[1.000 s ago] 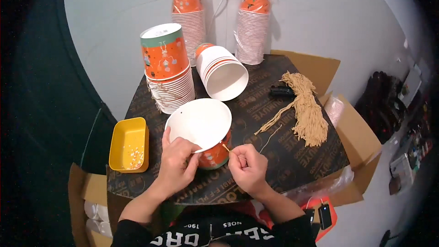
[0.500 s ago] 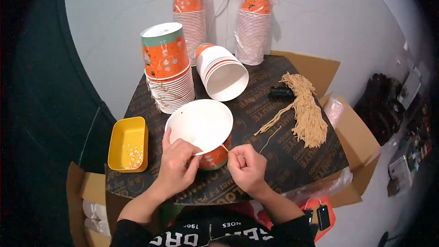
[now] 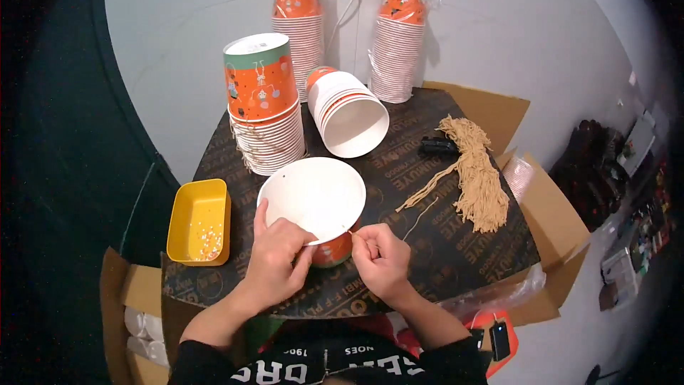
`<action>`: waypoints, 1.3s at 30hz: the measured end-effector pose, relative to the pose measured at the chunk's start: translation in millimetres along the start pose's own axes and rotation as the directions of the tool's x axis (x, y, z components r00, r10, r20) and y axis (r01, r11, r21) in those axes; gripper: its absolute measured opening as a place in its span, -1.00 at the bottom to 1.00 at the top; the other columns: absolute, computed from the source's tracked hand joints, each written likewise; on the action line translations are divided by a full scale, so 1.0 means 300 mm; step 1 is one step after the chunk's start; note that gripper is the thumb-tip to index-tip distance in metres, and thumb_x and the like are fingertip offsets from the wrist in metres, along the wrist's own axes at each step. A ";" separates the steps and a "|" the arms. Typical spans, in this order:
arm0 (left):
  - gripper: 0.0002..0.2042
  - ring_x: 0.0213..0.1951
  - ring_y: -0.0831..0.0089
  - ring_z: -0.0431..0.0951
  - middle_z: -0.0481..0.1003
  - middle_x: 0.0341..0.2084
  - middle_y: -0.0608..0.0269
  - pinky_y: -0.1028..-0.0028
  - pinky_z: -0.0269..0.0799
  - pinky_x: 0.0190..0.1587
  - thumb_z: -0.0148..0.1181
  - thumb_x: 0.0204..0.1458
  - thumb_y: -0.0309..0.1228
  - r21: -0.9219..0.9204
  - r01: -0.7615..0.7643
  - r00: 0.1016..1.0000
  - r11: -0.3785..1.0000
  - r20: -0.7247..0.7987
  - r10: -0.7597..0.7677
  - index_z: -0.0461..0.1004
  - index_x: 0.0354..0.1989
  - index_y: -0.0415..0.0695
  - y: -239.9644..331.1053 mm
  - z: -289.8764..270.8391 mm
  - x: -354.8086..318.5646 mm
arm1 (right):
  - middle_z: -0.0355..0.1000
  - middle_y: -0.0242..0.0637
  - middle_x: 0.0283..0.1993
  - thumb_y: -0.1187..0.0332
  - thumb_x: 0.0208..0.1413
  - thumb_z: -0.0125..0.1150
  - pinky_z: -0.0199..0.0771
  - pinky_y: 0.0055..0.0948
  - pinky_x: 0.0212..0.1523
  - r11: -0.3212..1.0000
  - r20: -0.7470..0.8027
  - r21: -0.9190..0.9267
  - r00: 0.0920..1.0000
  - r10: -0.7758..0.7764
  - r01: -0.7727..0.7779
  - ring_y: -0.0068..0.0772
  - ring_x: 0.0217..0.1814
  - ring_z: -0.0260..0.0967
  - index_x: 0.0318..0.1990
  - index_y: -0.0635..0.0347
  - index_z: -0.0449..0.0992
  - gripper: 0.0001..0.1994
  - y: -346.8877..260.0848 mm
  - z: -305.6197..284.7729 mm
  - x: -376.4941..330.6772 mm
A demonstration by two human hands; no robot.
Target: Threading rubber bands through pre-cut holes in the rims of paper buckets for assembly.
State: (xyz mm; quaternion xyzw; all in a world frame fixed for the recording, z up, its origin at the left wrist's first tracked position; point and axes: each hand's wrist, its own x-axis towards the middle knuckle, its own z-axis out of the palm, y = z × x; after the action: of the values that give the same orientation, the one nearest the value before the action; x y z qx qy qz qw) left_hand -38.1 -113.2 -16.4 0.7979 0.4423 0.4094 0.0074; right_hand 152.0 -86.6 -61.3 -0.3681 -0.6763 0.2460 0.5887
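Note:
A white-lined paper bucket [image 3: 313,192] with an orange and green outside stands tilted toward me at the table's near side. My left hand [image 3: 274,257] grips its near rim, fingers closed around the edge with the index finger lying along the left side. At the rim's right, my right hand [image 3: 382,260] pinches a thin tan string [image 3: 421,218] close to a small hole in the bucket wall. The string's loose tail trails on the table behind that hand. Another small hole shows in the bucket's far left wall. The fingertips partly hide the string at the hole.
A stack of upturned buckets [image 3: 263,107] stands behind, beside nested buckets lying sideways [image 3: 353,121]. Two wrapped stacks [image 3: 299,28] lean near the wall. A yellow bin [image 3: 194,203] holds small pale bits. On the right lie a tan string bundle [image 3: 476,178] and a black object [image 3: 437,145].
My right hand has moved slightly left, closer to the bucket's rim, and less string shows between fingertips and rim. The left hand keeps its hold. The whole view has shifted slightly.

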 end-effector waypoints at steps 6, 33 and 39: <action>-0.91 -0.31 0.23 0.53 0.48 -0.52 0.16 -0.22 -0.16 0.33 0.26 -0.11 -0.59 0.052 -0.016 0.996 0.999 0.085 0.011 0.51 -0.41 -0.18 0.040 -0.031 -0.015 | 0.21 -0.62 -0.61 0.59 0.12 0.20 0.08 -0.73 -0.59 0.996 -0.026 0.021 0.996 0.088 -0.087 -0.87 -0.60 0.05 -0.34 0.27 0.45 -0.94 0.033 0.031 -0.049; -0.81 -0.26 0.08 0.58 0.55 -0.38 -0.07 0.26 0.44 -0.17 0.13 0.05 -0.41 -0.149 0.321 0.601 0.935 0.795 -0.080 0.55 -0.25 -0.26 -0.031 -0.019 0.181 | 0.26 -0.55 -0.61 0.61 0.09 0.20 0.09 -0.67 -0.62 0.988 -0.054 0.132 0.995 0.088 -0.080 -0.82 -0.60 0.09 -0.31 0.26 0.46 -0.93 0.051 0.068 -0.118; -0.82 -0.36 0.10 0.58 0.54 -0.48 -0.07 0.26 0.44 -0.26 0.18 0.06 -0.39 -0.188 0.384 0.748 0.904 0.637 -0.185 0.53 -0.43 -0.28 -0.002 -0.054 0.154 | 0.30 -0.47 -0.58 0.59 0.08 0.23 0.14 -0.63 -0.61 0.992 0.026 0.075 0.994 0.102 -0.103 -0.77 -0.61 0.13 -0.30 0.25 0.47 -0.92 0.023 0.018 -0.097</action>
State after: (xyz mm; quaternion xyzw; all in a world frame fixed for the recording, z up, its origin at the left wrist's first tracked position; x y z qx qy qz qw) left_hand -36.8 -85.6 24.1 0.7969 0.4650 0.1900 0.3357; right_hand 149.1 -104.7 -85.4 -0.3769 -0.6530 0.3056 0.5815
